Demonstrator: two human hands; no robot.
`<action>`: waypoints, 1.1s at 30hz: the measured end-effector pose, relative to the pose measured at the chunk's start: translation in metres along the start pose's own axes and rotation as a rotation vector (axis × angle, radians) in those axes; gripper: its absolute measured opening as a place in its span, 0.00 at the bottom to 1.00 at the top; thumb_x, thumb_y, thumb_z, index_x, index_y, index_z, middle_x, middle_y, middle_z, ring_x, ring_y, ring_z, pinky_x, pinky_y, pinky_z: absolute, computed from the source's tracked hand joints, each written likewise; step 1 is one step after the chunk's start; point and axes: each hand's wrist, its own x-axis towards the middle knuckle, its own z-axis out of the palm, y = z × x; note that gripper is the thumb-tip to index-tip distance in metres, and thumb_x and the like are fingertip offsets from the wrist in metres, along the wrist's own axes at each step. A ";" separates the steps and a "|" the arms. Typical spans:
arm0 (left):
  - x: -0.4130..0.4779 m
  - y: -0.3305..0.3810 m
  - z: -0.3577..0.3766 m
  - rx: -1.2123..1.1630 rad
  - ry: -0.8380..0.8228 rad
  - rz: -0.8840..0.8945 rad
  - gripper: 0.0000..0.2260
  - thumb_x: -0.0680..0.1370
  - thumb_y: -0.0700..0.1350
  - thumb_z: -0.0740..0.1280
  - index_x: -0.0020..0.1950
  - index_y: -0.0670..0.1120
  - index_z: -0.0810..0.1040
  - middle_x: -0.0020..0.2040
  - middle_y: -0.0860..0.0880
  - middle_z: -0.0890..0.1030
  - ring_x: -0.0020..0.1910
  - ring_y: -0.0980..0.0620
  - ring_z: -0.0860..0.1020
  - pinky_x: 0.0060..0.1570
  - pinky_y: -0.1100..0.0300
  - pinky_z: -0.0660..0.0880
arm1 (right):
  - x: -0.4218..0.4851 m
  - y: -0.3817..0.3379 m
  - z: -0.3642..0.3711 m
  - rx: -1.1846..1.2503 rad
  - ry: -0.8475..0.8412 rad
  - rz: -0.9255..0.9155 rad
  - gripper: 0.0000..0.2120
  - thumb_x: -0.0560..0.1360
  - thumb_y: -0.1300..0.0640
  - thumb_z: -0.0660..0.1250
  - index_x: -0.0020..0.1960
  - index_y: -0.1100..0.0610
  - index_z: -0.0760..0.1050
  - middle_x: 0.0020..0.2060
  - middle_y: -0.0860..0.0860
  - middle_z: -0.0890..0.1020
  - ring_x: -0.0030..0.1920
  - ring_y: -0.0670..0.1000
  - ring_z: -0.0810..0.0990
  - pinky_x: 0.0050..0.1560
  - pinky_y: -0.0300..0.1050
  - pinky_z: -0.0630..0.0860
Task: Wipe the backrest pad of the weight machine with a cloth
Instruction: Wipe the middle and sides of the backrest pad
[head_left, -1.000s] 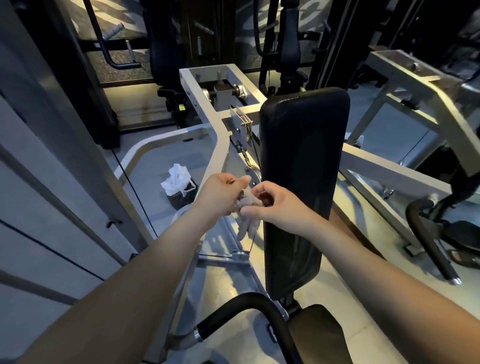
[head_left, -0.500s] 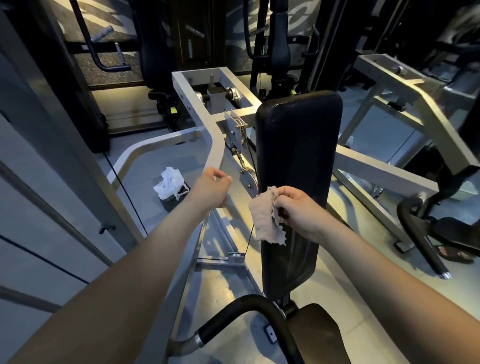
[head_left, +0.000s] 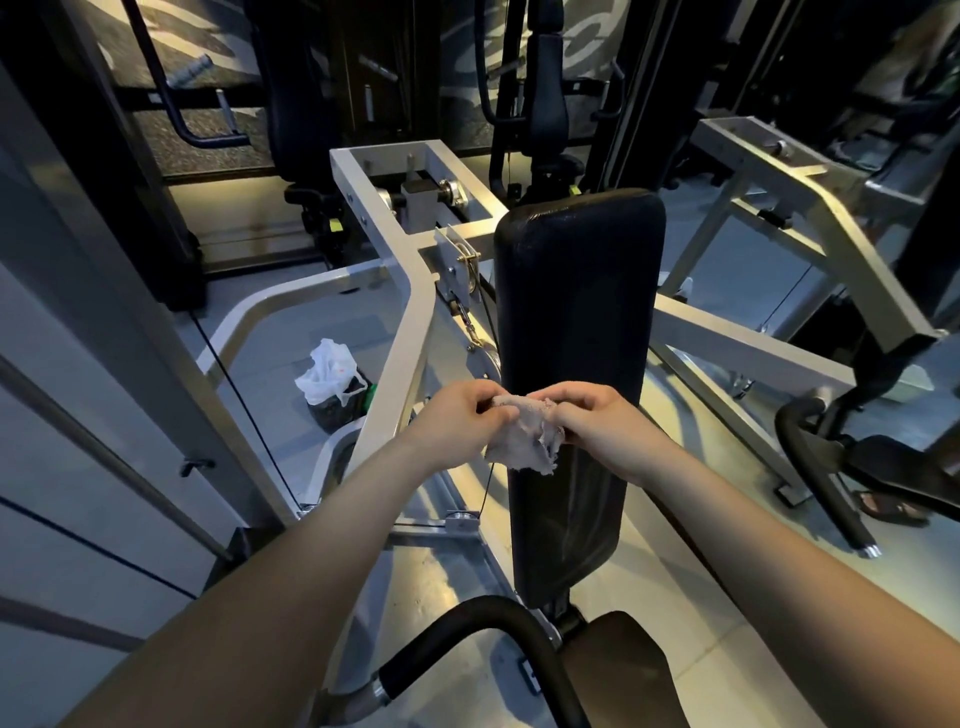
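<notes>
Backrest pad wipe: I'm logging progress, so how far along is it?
Done: cloth is picked up. In hand: left hand and right hand both pinch it, bunched, in front of the backrest pad. Left: all the wiping; no cloth is pressed flat against the pad.

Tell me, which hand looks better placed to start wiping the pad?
Probably the right hand: it grips the cloth directly in front of the pad, while the left hand sits off its edge.

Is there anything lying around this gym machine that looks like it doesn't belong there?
One thing: a crumpled white plastic bag sits on the floor left of the backrest pad, inside the machine frame, on something dark. The cloth held by the left hand and right hand looks frayed.
</notes>
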 end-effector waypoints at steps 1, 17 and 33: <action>0.000 0.002 -0.003 0.011 0.024 0.020 0.07 0.82 0.50 0.65 0.50 0.49 0.81 0.48 0.48 0.77 0.50 0.51 0.77 0.48 0.58 0.73 | 0.000 -0.002 0.000 -0.051 -0.028 -0.027 0.07 0.81 0.54 0.68 0.57 0.49 0.82 0.50 0.48 0.84 0.52 0.45 0.82 0.50 0.38 0.80; 0.037 0.001 -0.018 -0.349 0.568 -0.102 0.09 0.81 0.48 0.63 0.45 0.46 0.69 0.36 0.49 0.73 0.33 0.57 0.73 0.30 0.65 0.69 | 0.078 -0.053 -0.027 -0.523 0.354 -0.231 0.13 0.82 0.53 0.65 0.66 0.51 0.75 0.60 0.48 0.75 0.61 0.48 0.75 0.61 0.40 0.73; 0.141 0.043 -0.018 -0.020 0.539 0.387 0.25 0.84 0.38 0.57 0.81 0.45 0.58 0.82 0.49 0.55 0.81 0.55 0.48 0.77 0.66 0.45 | 0.184 -0.041 -0.052 -0.733 0.643 -0.501 0.25 0.84 0.47 0.48 0.78 0.53 0.64 0.75 0.52 0.67 0.81 0.53 0.54 0.81 0.59 0.44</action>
